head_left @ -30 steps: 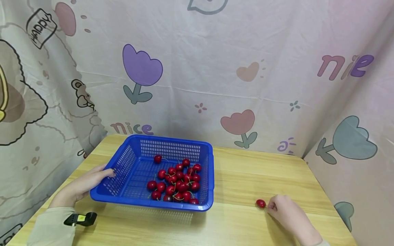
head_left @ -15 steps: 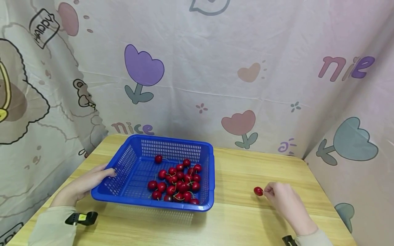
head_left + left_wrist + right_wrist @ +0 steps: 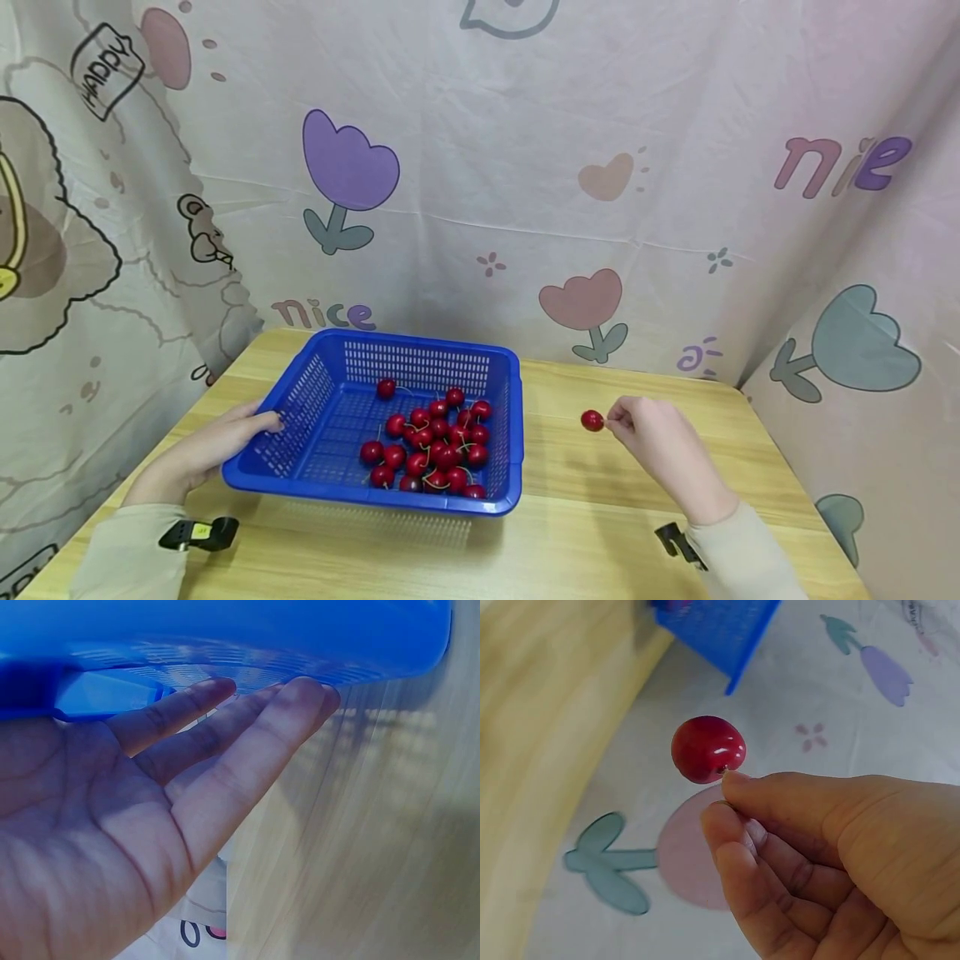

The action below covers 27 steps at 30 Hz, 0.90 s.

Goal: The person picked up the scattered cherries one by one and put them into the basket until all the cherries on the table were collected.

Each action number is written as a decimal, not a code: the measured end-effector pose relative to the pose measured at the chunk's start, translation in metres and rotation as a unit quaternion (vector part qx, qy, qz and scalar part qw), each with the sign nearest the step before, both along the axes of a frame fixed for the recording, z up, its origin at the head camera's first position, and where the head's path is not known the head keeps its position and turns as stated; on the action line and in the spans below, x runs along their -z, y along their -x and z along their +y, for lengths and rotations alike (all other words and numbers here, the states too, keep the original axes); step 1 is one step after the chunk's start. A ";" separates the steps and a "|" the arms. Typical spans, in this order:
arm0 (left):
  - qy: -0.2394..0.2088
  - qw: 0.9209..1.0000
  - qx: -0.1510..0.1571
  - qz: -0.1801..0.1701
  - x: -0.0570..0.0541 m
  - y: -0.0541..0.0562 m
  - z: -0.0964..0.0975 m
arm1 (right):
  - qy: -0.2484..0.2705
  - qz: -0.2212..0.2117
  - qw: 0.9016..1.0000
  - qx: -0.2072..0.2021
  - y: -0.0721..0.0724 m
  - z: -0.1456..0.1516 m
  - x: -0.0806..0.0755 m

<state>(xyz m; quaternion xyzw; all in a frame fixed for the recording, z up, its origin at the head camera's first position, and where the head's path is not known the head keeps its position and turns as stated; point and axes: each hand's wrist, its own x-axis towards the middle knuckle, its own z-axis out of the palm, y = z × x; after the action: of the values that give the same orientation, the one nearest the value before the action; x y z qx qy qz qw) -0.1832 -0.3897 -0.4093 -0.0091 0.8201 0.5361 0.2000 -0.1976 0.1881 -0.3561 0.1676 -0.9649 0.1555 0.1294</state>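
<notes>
A single red cherry (image 3: pixel 592 420) is held up by its stem, which my right hand (image 3: pixel 663 437) pinches between thumb and fingertips. In the right wrist view the cherry (image 3: pixel 709 748) sits just past those fingertips. My left hand (image 3: pixel 213 446) holds the left side of a blue plastic basket (image 3: pixel 420 335), thumb over the rim. Seen from the left wrist, the fingers (image 3: pixel 225 776) of that hand reach under the basket's slotted side. Many red cherries (image 3: pixel 438 450) with stems lie in the basket, mostly toward its right half; one cherry (image 3: pixel 386 388) lies apart near the back wall.
The basket stands on a light wood table (image 3: pixel 570 533), left of the middle. Behind and at both sides hangs a printed curtain (image 3: pixel 465 167) with flowers and lettering. Each sleeve carries a black wrist device (image 3: pixel 198 533).
My right hand has lifted the cherry off the table by its stem and carried it leftward and back, nearer the basket. The left hand and the basket have stayed put.
</notes>
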 end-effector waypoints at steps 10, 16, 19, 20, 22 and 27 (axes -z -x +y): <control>-0.011 1.000 0.004 -0.002 0.001 0.001 -0.001 | 0.006 0.003 0.998 -0.060 0.025 -0.049 -0.035; -0.012 1.000 0.006 -0.001 0.002 0.002 -0.002 | -0.010 -0.033 0.992 -0.118 0.052 -0.091 -0.051; -0.012 1.000 0.003 -0.004 0.002 0.002 -0.002 | -0.034 -0.050 0.988 -0.143 0.069 -0.115 -0.057; -0.011 1.000 0.003 -0.005 0.002 0.002 -0.002 | -0.044 -0.054 0.987 -0.147 0.075 -0.123 -0.058; -0.011 1.000 0.003 -0.007 0.002 0.002 -0.003 | -0.061 -0.065 0.985 -0.150 0.083 -0.138 -0.059; -0.012 1.000 0.007 -0.005 0.002 0.003 -0.002 | -0.085 -0.094 0.979 -0.159 0.097 -0.171 -0.059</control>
<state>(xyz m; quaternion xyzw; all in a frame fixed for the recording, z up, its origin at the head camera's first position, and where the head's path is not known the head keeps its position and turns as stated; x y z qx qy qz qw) -0.1861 -0.3920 -0.4109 -0.0039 0.8125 0.5447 0.2079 -0.2943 0.0172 -0.2973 0.3135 -0.9436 0.1063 -0.0029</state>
